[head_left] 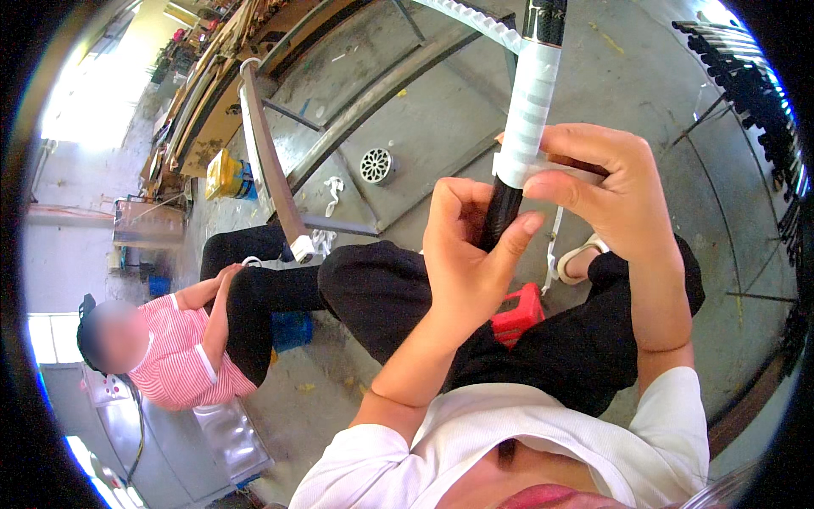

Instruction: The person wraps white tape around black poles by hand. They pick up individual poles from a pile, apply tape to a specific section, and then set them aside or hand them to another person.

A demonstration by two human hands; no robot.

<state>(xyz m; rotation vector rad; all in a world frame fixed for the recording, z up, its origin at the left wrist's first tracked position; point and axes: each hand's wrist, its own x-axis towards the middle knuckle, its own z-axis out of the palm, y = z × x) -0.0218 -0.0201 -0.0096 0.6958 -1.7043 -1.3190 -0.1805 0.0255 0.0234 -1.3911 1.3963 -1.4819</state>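
Two bare hands work close in front of the white shirt (500,424), both forearms rising from below with elbows bent. The left hand (466,254) grasps the pole (504,208) near its black lower end, palm turned inward, thumb laid along the near side and fingers curled behind. Just above it, the right hand (606,182) reaches across from the right, wrist bent and fingers pointing left, pinching the lower edge of the tape (532,119) between thumb and fingers (the rearmost fingertips are hidden). The pole stands between the hands, leaning slightly right toward the top, with the white tape wrapped round its middle.

Lower down, a red stool (517,316) shows between black-trousered legs (381,288). Beyond lie a metal frame (373,95) and a round grille (376,165) on the floor (458,110). At left sits a co-worker (182,360) in stripes; farther off are a yellow bucket (222,174) and stacked boards (199,114).
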